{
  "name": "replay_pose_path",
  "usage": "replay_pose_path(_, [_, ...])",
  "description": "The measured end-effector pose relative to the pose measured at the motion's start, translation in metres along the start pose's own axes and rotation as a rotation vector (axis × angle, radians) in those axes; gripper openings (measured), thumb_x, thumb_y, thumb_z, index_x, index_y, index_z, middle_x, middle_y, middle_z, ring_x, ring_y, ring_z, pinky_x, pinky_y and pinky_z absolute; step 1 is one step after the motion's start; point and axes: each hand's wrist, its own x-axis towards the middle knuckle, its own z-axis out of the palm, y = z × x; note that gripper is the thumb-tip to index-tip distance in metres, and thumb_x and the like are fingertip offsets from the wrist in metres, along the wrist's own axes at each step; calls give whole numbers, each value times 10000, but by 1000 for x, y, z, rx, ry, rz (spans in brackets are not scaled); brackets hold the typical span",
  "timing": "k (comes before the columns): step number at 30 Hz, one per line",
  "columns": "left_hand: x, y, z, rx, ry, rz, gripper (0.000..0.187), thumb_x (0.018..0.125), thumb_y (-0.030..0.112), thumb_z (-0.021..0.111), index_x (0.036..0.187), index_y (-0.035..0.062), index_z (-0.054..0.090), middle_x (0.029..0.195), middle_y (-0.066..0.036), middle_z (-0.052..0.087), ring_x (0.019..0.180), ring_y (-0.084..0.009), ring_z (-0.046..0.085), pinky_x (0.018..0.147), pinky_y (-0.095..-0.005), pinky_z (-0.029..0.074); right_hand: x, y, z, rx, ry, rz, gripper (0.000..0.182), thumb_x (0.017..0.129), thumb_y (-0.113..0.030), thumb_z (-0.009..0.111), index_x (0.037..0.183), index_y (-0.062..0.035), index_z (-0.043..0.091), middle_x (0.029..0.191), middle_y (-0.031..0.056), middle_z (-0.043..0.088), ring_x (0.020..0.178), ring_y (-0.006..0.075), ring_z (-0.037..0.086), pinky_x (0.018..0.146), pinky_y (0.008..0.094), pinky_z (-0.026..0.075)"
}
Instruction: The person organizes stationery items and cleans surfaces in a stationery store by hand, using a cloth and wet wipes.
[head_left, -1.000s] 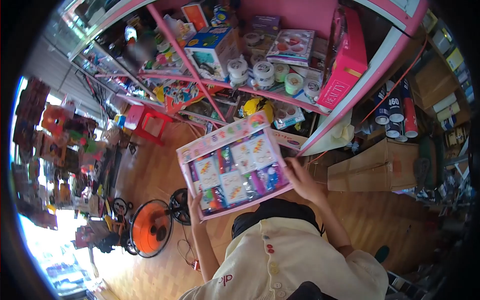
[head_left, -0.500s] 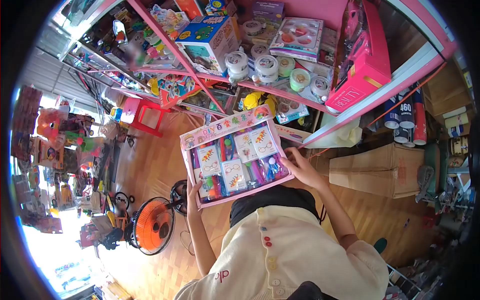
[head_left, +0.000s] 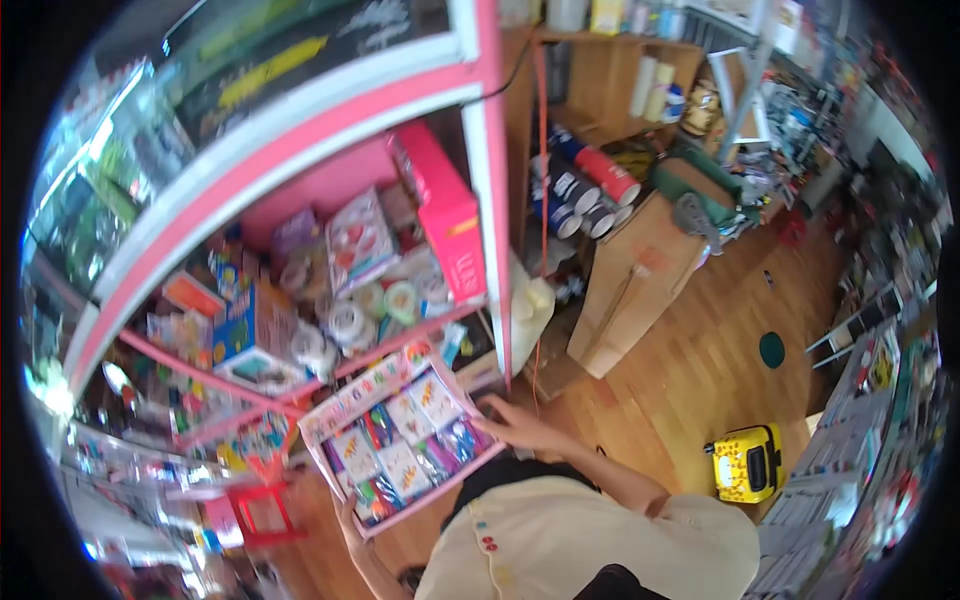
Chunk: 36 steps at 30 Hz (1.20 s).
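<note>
Holding toy box point(head_left: 400, 445), pink shelf point(head_left: 400, 345) close

No print on the toy box point(head_left: 398, 440) reads clearly.

One head cam, fisheye, tilted fwd and down, close over the box point(head_left: 398, 450); shelf point(head_left: 330, 270) at 10 o'clock, floor point(head_left: 700, 370) at 3.
</note>
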Motion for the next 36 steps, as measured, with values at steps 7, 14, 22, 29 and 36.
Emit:
replay_pose_path(7, [62,-35,-27,33,-134,-173,459,821,108,658,1233,-25,503,1167,-102,584,1064,-211,588,923,-345,477,-46,40,10,153,274,27,564,940,-439,599,1284,-6,489,1131,119,596,1003,179,580,853,316,481])
replay_pose_path(14, [41,-10,67,59,-370,-163,642,840,131,620,1411,3,356,1231,-110,550,1094,-218,567,942,-333,456,-80,56,11,293,476,116,559,928,-466,598,1252,-16,523,1101,99,607,1000,169,572,805,287,469])
replay_pose_path(22, [34,7,109,151,-537,-233,756,854,208,619,1479,-20,259,1407,-149,429,1309,-240,416,1100,-343,296,-165,21,-11,543,440,57,839,878,-333,676,1516,-31,222,1463,141,380,1325,190,393,1079,299,320])
replay_pose_path(29, [32,-9,210,-45,-898,-292,773,947,470,506,1532,100,161,1528,-91,301,1375,-250,349,1111,-433,312,-250,5,-58,658,880,-160,790,858,-311,622,1490,4,268,1443,135,421,1310,206,423,1086,314,329])
replay_pose_path(36, [21,-4,319,-209,-974,-283,847,920,567,476,1550,171,71,1536,-146,274,1349,-320,399,1065,-517,355,-239,-3,-140,734,1034,-371,701,887,-369,578,1449,-17,350,1426,111,461,1253,211,489,1071,341,360])
